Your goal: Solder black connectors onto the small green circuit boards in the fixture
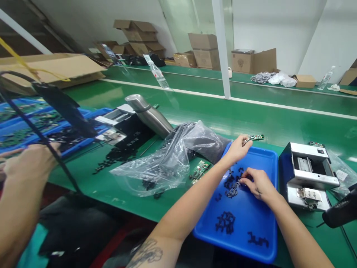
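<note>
My left hand is closed on a small green circuit board, above the far edge of a blue tray. Down inside that tray, my right hand pinches at a pile of small black plastic parts. Whatever its fingertips hold is too small to make out. Two more groups of black parts lie nearer the tray's front. Left of my forearm, another green circuit board rests on the green table.
A black-and-silver machine stands right of the tray, near a dark powered tool. Leftward are a clear plastic bag, a steel flask, a second machine and a co-worker's hand by blue trays.
</note>
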`<state>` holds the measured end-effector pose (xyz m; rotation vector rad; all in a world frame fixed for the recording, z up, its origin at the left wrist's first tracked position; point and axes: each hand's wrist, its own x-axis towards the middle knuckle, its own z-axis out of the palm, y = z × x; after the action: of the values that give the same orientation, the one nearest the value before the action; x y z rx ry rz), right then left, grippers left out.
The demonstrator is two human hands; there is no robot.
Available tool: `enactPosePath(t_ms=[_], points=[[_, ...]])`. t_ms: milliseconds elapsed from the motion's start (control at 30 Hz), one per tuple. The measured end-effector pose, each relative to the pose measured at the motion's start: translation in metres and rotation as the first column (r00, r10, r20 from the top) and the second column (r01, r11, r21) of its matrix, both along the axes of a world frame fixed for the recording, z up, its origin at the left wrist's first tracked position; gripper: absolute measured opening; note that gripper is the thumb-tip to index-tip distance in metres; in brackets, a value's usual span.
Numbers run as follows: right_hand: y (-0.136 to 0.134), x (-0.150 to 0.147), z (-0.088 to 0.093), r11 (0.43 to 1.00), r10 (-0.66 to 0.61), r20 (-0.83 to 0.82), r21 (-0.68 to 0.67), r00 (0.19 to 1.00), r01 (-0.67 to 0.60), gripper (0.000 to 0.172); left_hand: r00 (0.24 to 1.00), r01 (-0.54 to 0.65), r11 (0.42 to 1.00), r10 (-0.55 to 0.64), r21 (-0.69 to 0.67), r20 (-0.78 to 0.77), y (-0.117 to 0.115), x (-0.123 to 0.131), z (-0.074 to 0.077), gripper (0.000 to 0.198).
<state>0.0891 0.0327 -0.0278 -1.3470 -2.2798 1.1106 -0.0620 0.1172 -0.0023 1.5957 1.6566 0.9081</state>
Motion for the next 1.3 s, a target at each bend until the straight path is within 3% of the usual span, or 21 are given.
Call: enactPosePath(t_ms=[200,400,533,633,767,867,1000,1300], points=[[-0.026,0.02,0.006,0.992,-0.124,-0.315,-0.033,0.941,0.119,0.022,0.963,0.145,0.986,-0.122,-0.081,0.239,-0.045,0.015,0.01,0.036],[-0.063,0.04,0.02,0.963,-0.269,-0.549,-0.146,0.791,0.226,0.028,0.902,0.34,0.925,-0.271,-0.167,0.336,-0.072,0.021,0.029,0.036],[-0.086,0.057,0.026,0.935,-0.355,-0.634,-0.249,0.687,0.253,0.036,0.851,0.479,0.869,-0.425,-0.125,0.308,-0.086,0.025,0.037,0.026],[-0.097,0.072,0.031,0.916,-0.4,-0.672,-0.26,0.623,0.307,0.032,0.798,0.575,0.81,-0.526,-0.114,0.293,-0.092,0.03,0.037,0.023],[-0.106,0.09,0.036,0.858,-0.487,-0.686,-0.26,0.54,0.444,0.02,0.73,0.67,0.714,-0.581,-0.206,0.36,-0.101,0.04,0.035,0.026],[-0.11,0.102,0.035,0.799,-0.557,-0.68,-0.28,0.477,0.533,0.02,0.716,0.687,0.694,-0.596,-0.215,0.364,-0.107,0.046,0.035,0.024],[-0.111,0.109,0.034,0.766,-0.6,-0.637,-0.282,0.484,0.578,0.015,0.73,0.671,0.727,-0.613,-0.144,0.302,-0.112,0.05,0.034,0.02],[-0.109,0.104,0.043,0.761,-0.575,-0.576,-0.118,0.581,0.638,0.013,0.739,0.664,0.745,-0.641,-0.063,0.207,-0.118,0.053,0.03,0.016]])
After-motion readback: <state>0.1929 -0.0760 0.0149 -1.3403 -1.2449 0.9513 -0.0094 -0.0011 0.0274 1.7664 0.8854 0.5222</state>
